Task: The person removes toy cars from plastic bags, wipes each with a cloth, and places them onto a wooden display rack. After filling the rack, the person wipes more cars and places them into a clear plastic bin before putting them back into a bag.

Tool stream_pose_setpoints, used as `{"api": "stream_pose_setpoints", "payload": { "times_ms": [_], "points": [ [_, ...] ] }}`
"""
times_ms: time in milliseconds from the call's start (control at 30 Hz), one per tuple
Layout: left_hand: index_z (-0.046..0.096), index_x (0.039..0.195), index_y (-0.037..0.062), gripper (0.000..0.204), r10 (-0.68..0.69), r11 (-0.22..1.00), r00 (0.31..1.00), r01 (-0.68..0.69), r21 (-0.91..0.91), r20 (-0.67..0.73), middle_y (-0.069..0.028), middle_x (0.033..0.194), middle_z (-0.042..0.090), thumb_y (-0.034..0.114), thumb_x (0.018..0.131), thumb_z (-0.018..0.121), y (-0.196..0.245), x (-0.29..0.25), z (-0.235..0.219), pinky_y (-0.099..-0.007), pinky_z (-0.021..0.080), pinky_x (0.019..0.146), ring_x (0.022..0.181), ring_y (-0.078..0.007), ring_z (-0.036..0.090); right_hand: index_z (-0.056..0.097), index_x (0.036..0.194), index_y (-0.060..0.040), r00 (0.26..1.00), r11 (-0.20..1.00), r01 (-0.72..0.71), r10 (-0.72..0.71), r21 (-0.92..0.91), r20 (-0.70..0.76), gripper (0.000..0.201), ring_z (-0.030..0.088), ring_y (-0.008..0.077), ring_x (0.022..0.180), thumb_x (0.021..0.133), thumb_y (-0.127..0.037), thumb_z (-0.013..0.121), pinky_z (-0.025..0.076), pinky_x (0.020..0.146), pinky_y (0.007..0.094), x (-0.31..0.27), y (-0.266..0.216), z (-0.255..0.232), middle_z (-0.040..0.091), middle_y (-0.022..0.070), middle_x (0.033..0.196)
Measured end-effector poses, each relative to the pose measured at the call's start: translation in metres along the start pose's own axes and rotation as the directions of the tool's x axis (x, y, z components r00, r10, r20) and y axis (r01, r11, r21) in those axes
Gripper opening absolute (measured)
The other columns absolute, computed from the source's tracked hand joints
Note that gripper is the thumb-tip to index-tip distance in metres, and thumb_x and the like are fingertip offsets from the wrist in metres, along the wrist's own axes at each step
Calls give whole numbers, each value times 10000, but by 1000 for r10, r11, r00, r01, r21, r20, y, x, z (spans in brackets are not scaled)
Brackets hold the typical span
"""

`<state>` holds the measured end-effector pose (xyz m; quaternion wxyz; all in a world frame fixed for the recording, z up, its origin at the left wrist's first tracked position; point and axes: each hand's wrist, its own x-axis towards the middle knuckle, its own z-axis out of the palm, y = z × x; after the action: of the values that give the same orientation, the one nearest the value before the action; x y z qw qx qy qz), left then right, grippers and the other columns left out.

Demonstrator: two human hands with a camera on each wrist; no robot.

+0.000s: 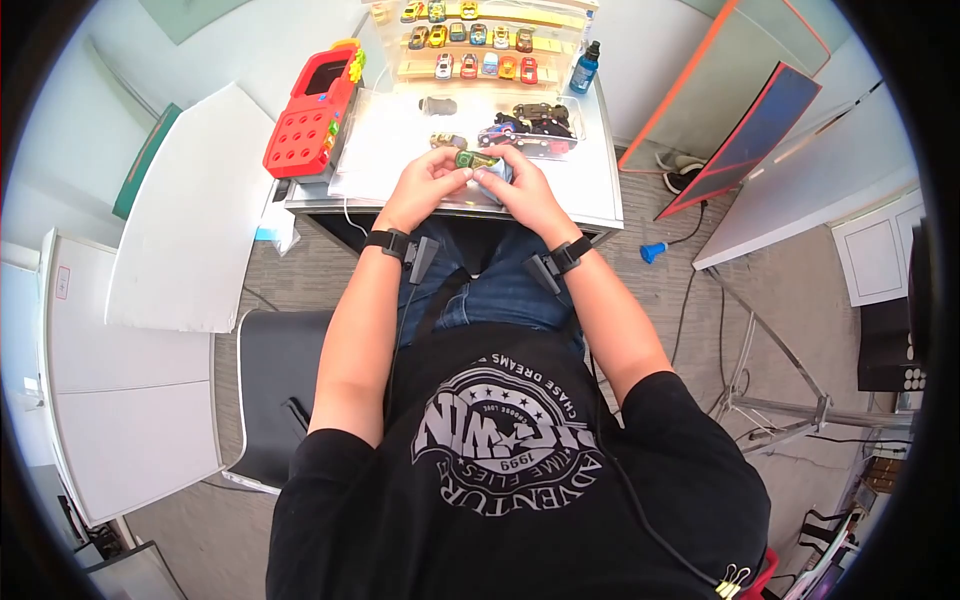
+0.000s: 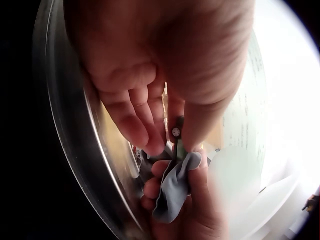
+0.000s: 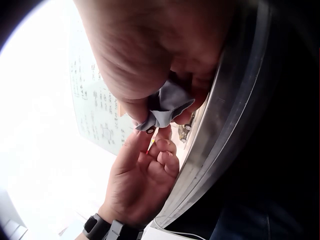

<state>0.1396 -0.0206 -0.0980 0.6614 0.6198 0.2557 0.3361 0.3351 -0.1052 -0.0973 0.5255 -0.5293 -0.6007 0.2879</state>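
Note:
In the head view my left hand (image 1: 422, 186) pinches one end of a small green toy car (image 1: 478, 159) between thumb and fingers, just over the table's front edge. My right hand (image 1: 527, 192) grips a grey-blue cloth (image 1: 499, 176) and holds it against the car's other end. From the left wrist, a wheel of the car shows beside the thumb, and folds of the cloth (image 2: 175, 192) hang from the right fingers. The right wrist view shows the cloth (image 3: 172, 100) bunched under the thumb, covering most of the car.
Beyond the hands, two loose toy cars lie on the white table (image 1: 385, 150). A clear tray (image 1: 574, 115) with dark and blue cars stands at right, near a blue bottle (image 1: 586, 68). Behind rises a tiered rack (image 1: 400, 55) of cars; a red toy case (image 1: 303, 128) is at left.

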Motion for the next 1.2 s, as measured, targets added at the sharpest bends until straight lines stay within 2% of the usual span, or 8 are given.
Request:
{"api": "stream_pose_setpoints", "payload": {
  "times_ms": [167,233,433,567,633,767,933,1200],
  "points": [
    [702,1224,7,283,-58,995,998,57,78,19,3,1004,711,160,986,704,1,-1,-4,-246,533,807,879,-77,649,668,1153,-53,999,997,-51,50,-52,-21,366,591,113,897,959,-343,776,506,816,299,-2,-5,0,724,53,1043],
    [707,1228,3,285,-68,992,997,66,103,21,0,1014,711,154,986,693,-3,0,-5,-248,531,813,881,-81,649,678,1161,-52,983,983,-184,184,-23,10,342,600,106,918,987,-340,740,506,825,294,-2,-8,-1,724,54,1036],
    [706,1227,-7,275,-23,1000,997,23,-9,-68,-14,1048,721,124,986,685,-1,-2,0,-248,536,824,892,-89,656,701,1155,-48,992,971,-124,125,204,10,271,613,106,945,1018,-282,696,508,850,293,0,7,0,722,37,1026],
    [694,1285,-4,302,-26,1000,999,26,-15,-21,-30,1093,728,98,1002,679,-1,-2,0,-252,548,851,941,-97,672,705,1132,-50,999,993,-36,35,113,8,262,620,110,958,1011,-282,706,507,864,291,0,-6,-2,722,39,1020],
    [687,1310,-2,318,-22,999,1000,22,26,13,-31,1108,728,91,1006,676,-1,-2,0,-255,552,857,959,-100,677,707,1119,-55,996,996,-85,86,-18,40,252,623,114,985,1003,-279,718,503,888,289,0,-11,-1,717,44,1033],
    [676,1341,9,339,-40,998,999,39,56,6,-36,1116,727,83,1010,670,-8,0,-1,-262,562,850,972,-105,684,705,1104,-57,979,980,-199,200,-14,51,235,631,118,1031,1005,-269,712,500,920,288,2,-8,0,717,62,1065],
    [651,1373,18,355,-49,998,997,46,-49,-65,-34,1089,714,77,1023,651,-4,0,-1,-246,564,841,930,-101,680,715,1177,-43,995,972,-92,83,218,53,221,643,130,1073,1016,-181,653,505,940,288,1,0,-4,723,54,1132],
    [630,1399,31,376,-4,999,999,3,-47,-42,-36,1096,717,86,1027,638,1,-2,-2,-238,551,854,953,-102,681,706,1226,-57,991,965,-110,89,239,98,230,614,63,1008,1011,-127,667,505,853,240,1,1,-6,689,1,1132]
  ]
}}
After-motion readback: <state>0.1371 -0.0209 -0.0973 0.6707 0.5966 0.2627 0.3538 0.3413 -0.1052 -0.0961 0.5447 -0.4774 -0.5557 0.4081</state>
